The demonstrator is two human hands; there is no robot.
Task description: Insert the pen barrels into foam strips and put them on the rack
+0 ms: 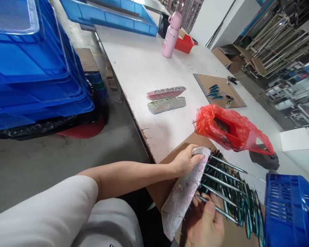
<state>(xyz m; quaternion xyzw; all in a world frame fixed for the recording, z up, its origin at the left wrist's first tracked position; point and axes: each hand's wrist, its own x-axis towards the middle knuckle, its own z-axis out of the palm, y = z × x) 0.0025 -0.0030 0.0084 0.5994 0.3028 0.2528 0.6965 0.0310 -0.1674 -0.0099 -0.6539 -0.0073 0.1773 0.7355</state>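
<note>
My left hand (186, 161) grips the upper end of a long pale foam block (184, 192), thumb on its face. Several slim dark metallic pieces (222, 187) stick out from the block's right edge in a row. Fingers of my right hand (207, 223) pinch the lowest slim piece (218, 210) close to the block. Behind and below them, many teal-green slim pieces (248, 219) lie in rows on brown cardboard (235, 233). Thin wires poke out of the block's face.
A red plastic bag (254, 135) lies beyond the block, with a blue basket (283, 202) at right. Two wrapped blocks (167, 104), a pink bottle (171, 36) and a board with teal pieces (222, 91) rest on the white table (134, 65). Blue crates (28, 61) are stacked left.
</note>
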